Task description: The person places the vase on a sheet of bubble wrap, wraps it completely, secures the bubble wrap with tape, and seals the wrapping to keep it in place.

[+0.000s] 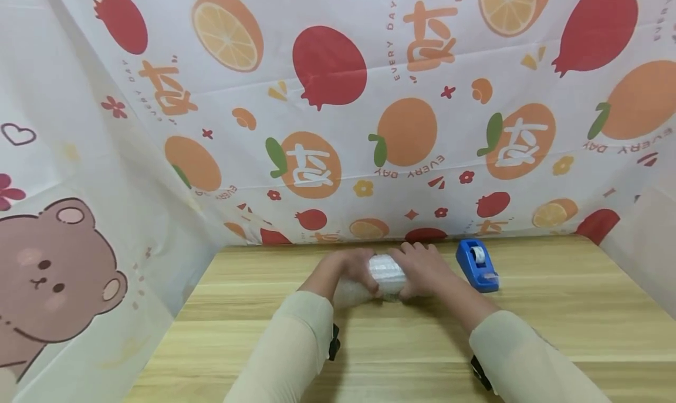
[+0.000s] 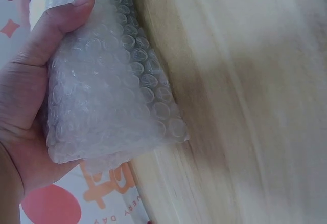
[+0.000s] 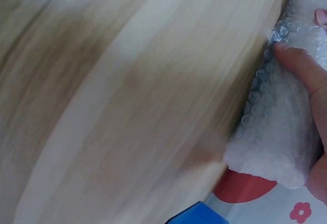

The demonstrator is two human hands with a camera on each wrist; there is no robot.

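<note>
A roll of clear bubble wrap point(image 1: 386, 273) lies crosswise near the back of the wooden table, with both hands around it. My left hand point(image 1: 355, 268) grips its left part; in the left wrist view the thumb lies across the bubbled surface of the bubble wrap point(image 2: 102, 86). My right hand point(image 1: 422, 269) grips the right part, and the right wrist view has that thumb pressing the near side of the bubble wrap point(image 3: 276, 121). Whether anything is wrapped inside cannot be made out. The fingers behind the roll are mostly hidden.
A blue tape dispenser point(image 1: 477, 266) with a roll of clear tape stands just right of the right hand. The wooden table point(image 1: 401, 344) ends at a fruit-printed cloth point(image 1: 406, 133) at the back. Another cloth with a bear print point(image 1: 58, 280) hangs at the left.
</note>
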